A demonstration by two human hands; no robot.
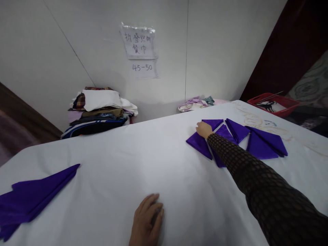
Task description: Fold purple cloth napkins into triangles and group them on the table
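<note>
At the right side of the white-covered table, my right hand (pixel 204 130) reaches far out, its fingers closed at the edge of a folded purple napkin (pixel 200 145). Part of that napkin is hidden under the hand. Around it lie more folded purple napkins, with one pleated napkin (pixel 237 130) behind the forearm and a wider folded napkin (pixel 265 143) further right. Near the front edge of the view, my left hand (pixel 147 218) rests on the cloth, fingers loosely bent and apart, holding nothing. A loosely gathered purple cloth (pixel 38 194) lies at the far left.
A white cloth (pixel 123 164) covers the table. Against the wall sit a stack of folded clothes (pixel 99 109) and a smaller fabric heap (pixel 194 103). A red basket (pixel 284 111) stands at the back right. Handwritten paper signs (pixel 140 44) hang on the wall.
</note>
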